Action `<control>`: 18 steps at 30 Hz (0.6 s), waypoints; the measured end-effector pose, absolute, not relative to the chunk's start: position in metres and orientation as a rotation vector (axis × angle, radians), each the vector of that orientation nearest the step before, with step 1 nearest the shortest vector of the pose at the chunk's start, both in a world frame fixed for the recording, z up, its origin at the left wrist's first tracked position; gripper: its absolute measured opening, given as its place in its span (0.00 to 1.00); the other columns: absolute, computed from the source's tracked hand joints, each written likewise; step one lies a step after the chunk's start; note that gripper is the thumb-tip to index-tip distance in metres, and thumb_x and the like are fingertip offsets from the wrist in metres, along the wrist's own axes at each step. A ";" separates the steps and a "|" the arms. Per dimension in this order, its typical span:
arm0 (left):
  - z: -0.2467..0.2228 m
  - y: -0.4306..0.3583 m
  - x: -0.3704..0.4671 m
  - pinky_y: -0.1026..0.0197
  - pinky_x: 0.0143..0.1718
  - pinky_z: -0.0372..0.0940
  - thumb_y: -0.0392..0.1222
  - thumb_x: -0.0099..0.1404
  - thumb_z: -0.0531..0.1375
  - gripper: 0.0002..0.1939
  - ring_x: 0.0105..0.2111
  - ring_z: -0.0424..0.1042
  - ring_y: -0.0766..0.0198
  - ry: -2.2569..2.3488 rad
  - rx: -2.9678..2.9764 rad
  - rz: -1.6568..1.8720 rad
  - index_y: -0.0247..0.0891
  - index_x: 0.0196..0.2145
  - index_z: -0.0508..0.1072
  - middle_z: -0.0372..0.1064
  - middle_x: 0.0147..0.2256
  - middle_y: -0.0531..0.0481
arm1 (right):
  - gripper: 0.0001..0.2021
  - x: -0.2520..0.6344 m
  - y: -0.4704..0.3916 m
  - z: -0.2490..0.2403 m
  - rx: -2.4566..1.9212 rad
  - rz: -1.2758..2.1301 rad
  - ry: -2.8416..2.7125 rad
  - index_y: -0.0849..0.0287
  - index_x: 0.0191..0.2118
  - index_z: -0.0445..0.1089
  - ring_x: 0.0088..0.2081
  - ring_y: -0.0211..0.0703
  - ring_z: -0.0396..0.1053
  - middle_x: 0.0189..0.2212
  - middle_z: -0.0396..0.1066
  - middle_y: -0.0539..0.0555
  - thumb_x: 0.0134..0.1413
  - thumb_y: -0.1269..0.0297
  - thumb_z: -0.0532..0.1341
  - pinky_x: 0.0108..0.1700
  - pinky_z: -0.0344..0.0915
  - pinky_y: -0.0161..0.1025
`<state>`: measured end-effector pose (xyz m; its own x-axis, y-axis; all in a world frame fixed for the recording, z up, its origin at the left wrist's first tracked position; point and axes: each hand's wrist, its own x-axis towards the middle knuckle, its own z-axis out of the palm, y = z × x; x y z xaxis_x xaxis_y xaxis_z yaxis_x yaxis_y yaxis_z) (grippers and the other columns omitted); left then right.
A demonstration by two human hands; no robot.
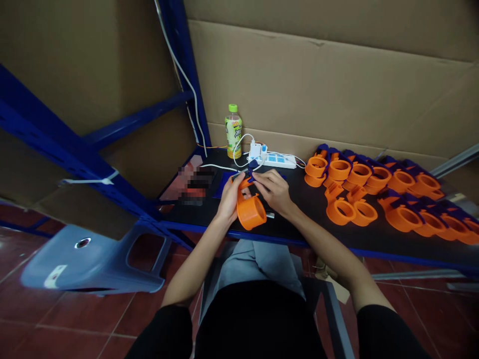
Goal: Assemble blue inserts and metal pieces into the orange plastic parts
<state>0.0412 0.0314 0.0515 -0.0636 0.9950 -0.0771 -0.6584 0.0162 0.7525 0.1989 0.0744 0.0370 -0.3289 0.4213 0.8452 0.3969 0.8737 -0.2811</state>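
Observation:
Over the front edge of the black tabletop, my left hand (228,198) is closed on an orange ring-shaped part (252,212), whose ring hangs below the fingers. My right hand (275,190) pinches a small dark blue piece (251,169) at the upper end of the orange part. The two pieces meet between my fingertips, and the exact contact is partly hidden. Behind my hands, a blue flat item (223,185) lies on the table, mostly covered by them.
Rows of orange and dark blue ring parts (359,173) stand at the right. A green-capped bottle (234,134) and a white power strip (280,160) with cables sit at the back. A blue rack post (71,134) and a plastic stool (93,254) are at the left.

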 end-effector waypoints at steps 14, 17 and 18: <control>0.048 0.023 0.050 0.68 0.25 0.65 0.57 0.61 0.71 0.25 0.18 0.67 0.70 0.799 0.784 1.500 0.43 0.41 0.62 0.64 0.19 0.64 | 0.12 0.202 0.071 0.034 -0.611 0.016 -1.921 0.52 0.52 0.81 0.39 0.44 0.75 0.39 0.80 0.56 0.69 0.61 0.64 0.44 0.75 0.46; 0.047 0.021 0.050 0.68 0.26 0.66 0.58 0.60 0.71 0.26 0.18 0.67 0.70 0.800 0.822 1.502 0.44 0.41 0.61 0.64 0.19 0.64 | 0.11 0.201 0.069 0.028 -0.636 0.079 -1.891 0.53 0.51 0.81 0.39 0.44 0.75 0.39 0.79 0.56 0.69 0.61 0.64 0.44 0.75 0.46; 0.047 0.021 0.050 0.68 0.27 0.66 0.58 0.60 0.71 0.26 0.18 0.67 0.70 0.800 0.826 1.508 0.44 0.41 0.61 0.64 0.19 0.64 | 0.11 0.200 0.068 0.026 -0.632 0.106 -1.878 0.54 0.51 0.81 0.39 0.44 0.75 0.39 0.79 0.57 0.69 0.60 0.64 0.44 0.75 0.46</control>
